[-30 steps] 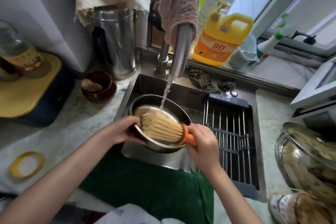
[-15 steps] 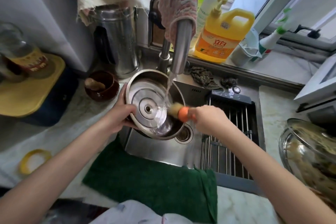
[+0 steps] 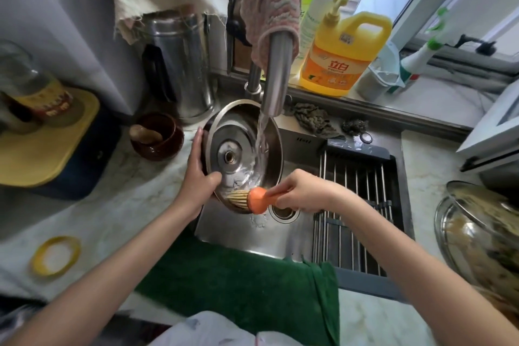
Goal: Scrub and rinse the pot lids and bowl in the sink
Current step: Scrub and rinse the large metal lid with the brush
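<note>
A steel pot lid [image 3: 241, 132] is tilted up on edge over the sink [image 3: 233, 230], its underside facing me. Water from the faucet [image 3: 276, 78] runs down onto the lid. My left hand [image 3: 198, 174] grips the lid's left rim, thumb on the inner face. My right hand [image 3: 302, 191] holds the orange handle of a bristle brush [image 3: 250, 198], whose bristles press against the lid's lower edge. No bowl shows in the sink.
A metal drying rack [image 3: 356, 205] covers the sink's right half. A yellow detergent jug [image 3: 342, 56] stands on the sill behind. A brown bowl [image 3: 157, 136] and steel kettle [image 3: 179, 64] stand left. A glass lid [image 3: 483, 230] lies right. A green towel [image 3: 247, 289] drapes the front edge.
The lid was tipped from lying low in the sink to standing on edge under the water stream. The brush moved from the lid's middle down to its lower rim.
</note>
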